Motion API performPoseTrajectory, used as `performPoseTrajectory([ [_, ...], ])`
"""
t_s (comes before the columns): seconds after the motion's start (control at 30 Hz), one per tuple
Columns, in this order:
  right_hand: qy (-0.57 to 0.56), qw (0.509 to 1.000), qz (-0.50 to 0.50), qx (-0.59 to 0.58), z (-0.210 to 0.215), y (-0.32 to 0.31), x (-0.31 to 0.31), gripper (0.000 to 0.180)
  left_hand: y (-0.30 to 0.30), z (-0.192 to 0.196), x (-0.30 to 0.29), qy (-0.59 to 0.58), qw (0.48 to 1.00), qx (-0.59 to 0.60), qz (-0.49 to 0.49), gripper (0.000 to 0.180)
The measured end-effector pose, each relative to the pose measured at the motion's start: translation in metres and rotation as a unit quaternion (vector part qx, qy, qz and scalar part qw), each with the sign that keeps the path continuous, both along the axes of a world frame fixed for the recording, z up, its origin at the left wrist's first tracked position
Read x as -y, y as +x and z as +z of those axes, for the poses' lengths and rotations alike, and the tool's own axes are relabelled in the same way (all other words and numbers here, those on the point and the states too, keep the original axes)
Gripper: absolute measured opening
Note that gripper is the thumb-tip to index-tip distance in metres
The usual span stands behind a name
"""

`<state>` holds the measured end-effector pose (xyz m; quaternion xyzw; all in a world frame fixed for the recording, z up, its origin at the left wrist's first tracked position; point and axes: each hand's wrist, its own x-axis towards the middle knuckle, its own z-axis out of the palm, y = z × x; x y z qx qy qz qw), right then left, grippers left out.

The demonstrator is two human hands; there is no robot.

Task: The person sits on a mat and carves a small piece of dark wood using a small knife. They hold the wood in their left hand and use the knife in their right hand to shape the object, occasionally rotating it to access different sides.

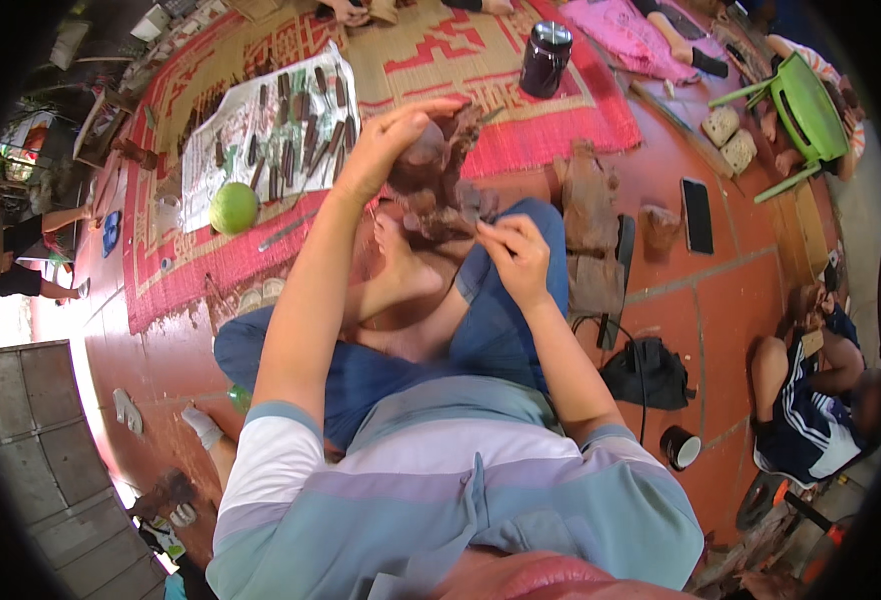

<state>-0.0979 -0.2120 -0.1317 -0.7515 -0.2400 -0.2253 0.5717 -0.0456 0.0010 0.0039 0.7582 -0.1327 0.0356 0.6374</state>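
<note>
The left hand (381, 150) reaches forward and left with the arm extended, its fingers stretched across the top of a brown wooden carving (421, 165), steadying it above the person's crossed legs in blue jeans (506, 320). The right hand (519, 255) bends inward, thumb and fingers pinched narrowly at the carving's lower right; I cannot tell what they grip. Beyond, dark-handled tools (310, 137) lie on a white sheet (201, 178), its green markings too small to read.
</note>
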Motion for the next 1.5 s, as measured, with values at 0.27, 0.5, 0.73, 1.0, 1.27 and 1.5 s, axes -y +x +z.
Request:
performPoseTrajectory([
  [0.27,0.017,0.997,0.026,0.07,0.03,0.024,-0.05,0.02,0.007,0.001,-0.003,-0.015,0.998,-0.032,-0.05,0.075],
  [0.5,0.015,0.999,-0.012,0.036,0.017,-0.001,-0.014,0.02,0.008,-0.002,-0.003,-0.006,0.996,-0.039,-0.08,0.076],
  [0.73,-0.013,0.993,0.04,0.108,0.048,0.024,-0.057,0.023,0.005,0.001,-0.005,-0.033,0.992,-0.096,-0.079,0.071],
  [1.0,0.003,0.999,-0.045,-0.004,0.013,0.029,0.014,0.018,0.017,-0.023,-0.011,-0.079,0.996,-0.025,-0.033,0.06],
  [1.27,-0.028,0.993,0.053,0.103,0.052,0.03,-0.056,0.02,0.006,-0.02,-0.002,-0.177,0.975,-0.13,-0.015,0.068],
  [1.5,-0.041,0.999,0.013,0.015,0.012,0.024,0.01,0.02,-0.008,-0.031,-0.002,-0.08,0.992,-0.056,0.081,0.058],
])
